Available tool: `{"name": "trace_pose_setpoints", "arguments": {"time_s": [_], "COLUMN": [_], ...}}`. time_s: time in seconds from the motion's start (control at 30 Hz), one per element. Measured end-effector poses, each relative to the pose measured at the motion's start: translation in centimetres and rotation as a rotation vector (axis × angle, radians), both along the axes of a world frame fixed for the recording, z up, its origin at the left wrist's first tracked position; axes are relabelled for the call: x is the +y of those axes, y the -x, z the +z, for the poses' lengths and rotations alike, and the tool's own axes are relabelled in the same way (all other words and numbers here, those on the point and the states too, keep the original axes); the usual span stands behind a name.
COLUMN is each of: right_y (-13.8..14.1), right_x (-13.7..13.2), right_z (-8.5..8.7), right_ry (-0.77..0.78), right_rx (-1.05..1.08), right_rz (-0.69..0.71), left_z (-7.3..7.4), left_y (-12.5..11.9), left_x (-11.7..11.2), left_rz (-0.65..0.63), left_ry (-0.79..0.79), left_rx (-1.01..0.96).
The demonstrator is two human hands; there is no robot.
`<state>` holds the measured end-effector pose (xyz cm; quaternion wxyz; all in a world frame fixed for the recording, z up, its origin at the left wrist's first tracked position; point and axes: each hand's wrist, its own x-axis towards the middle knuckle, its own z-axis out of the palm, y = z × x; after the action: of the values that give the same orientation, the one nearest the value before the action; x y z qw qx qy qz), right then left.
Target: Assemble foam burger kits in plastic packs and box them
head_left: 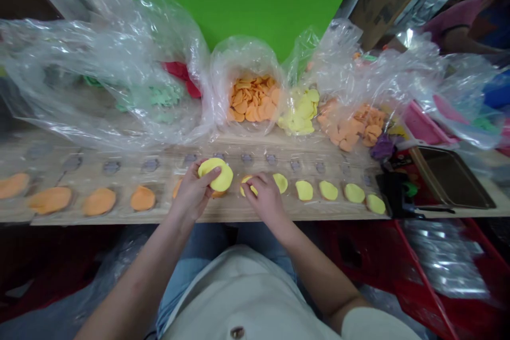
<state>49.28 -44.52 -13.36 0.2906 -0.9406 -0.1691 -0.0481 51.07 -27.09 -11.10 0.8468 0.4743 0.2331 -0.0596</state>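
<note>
My left hand [194, 191] is closed around a small stack of yellow round pieces [217, 174], held just above a long wooden board [223, 211]. My right hand [265, 196] rests on the board beside it, fingertips pinching a single yellow piece [247, 187] lying there. To the right, several more yellow pieces [305, 190] lie in a row along the board. To the left, several orange pieces [142, 198] lie in the same row.
Open plastic bags behind the board hold orange pieces [252, 98], yellow pieces [300, 114] and green shapes [161, 96]. A dark metal tray [450, 178] sits at the right. A red crate [434, 271] stands below right. Another person's arm [462, 37] shows at the upper right.
</note>
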Motion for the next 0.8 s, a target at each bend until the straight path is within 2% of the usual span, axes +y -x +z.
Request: {"name": "trace_pose_setpoints", "arguments": {"time_s": [0.1, 0.2, 0.27, 0.33, 0.43, 0.5, 0.57, 0.63, 0.67, 0.8], "right_y": [0.2, 0.0, -0.3, -0.7, -1.1, -1.6, -2.1, -2.6, -2.7, -2.6], "right_x": [-0.8, -1.1, -0.8, 0.1, 1.8, 2.8, 3.3, 3.6, 3.8, 5.1], "right_z": [-0.7, -1.5, -1.6, -1.3, -0.5, -0.1, 0.3, 0.6, 0.7, 0.4], "right_ry": [0.136, 0.215, 0.193, 0.046, -0.433, -0.714, -0.812, -0.729, -0.648, -0.337], "right_rx": [0.029, 0.077, 0.102, 0.129, 0.354, 0.582, 0.648, 0.508, 0.434, 0.377], "right_rz": [0.033, 0.015, 0.010, -0.039, -0.122, -0.123, -0.171, -0.241, -0.230, 0.067], "left_z": [0.0, -0.1, 0.0, 0.1, 0.2, 0.2, 0.0, -0.1, -0.2, -0.7], "left_y": [-0.1, 0.2, 0.5, 0.9, 1.4, 1.5, 1.4, 1.3, 1.2, 1.6], "left_x": [0.3, 0.6, 0.7, 0.7, 0.7, 1.0, 1.9, 3.3, 4.2, 7.8], "left_rz": [0.034, -0.039, -0.085, -0.115, -0.162, -0.173, -0.120, -0.029, 0.012, 0.041], "left_ry": [0.015, 0.033, 0.052, 0.096, 0.156, 0.101, -0.038, -0.143, -0.164, -0.166], "left_rx": [-0.010, 0.018, 0.029, 0.022, -0.004, -0.057, -0.113, -0.129, -0.117, 0.001]}}
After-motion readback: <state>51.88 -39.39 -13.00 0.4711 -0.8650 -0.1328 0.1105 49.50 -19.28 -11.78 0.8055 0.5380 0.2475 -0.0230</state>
